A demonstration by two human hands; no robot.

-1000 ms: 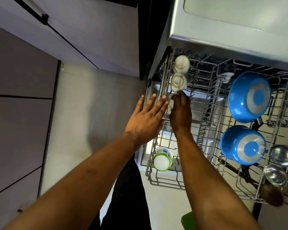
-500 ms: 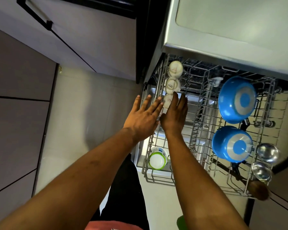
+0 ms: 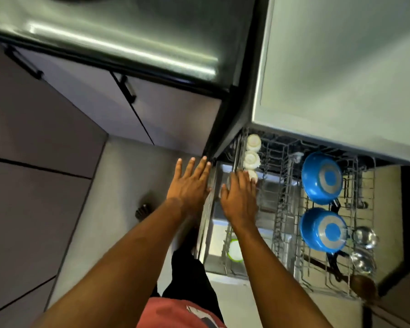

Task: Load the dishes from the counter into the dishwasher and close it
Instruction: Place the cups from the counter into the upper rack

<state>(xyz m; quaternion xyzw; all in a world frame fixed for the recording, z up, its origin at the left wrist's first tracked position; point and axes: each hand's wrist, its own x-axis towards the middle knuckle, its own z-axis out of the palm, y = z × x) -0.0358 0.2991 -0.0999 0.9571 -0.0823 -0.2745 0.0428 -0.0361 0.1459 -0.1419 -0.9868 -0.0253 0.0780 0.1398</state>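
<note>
**Hands spread flat at the left edge of the drawn-out rack**

At upper right a grey worktop (image 3: 341, 67) fills the view. From under its front edge the wire rack (image 3: 282, 209) stands pulled out over the lowered dishwasher door (image 3: 219, 223). On the rack's right half a far blue pan (image 3: 322, 178) and a near blue pan (image 3: 322, 230) rest bottom-up, with two steel ladles (image 3: 365, 236) just beside the near one. The left hand (image 3: 189, 183) hovers outside the rack, over the floor (image 3: 128, 174), fingers straight and apart, holding nothing. The right hand (image 3: 240, 197) lies over the rack's left rail, fingers likewise straight and spread, gripping nothing. Three white cups (image 3: 251, 159) sit upside down in a row along that rail. The nearest of them lies just beyond the right fingertips (image 3: 243, 179), and whether they touch it cannot be told. A green-rimmed cup (image 3: 234, 249) sits in the rack's near left corner, beneath the right forearm and well apart from both hands.
</note>
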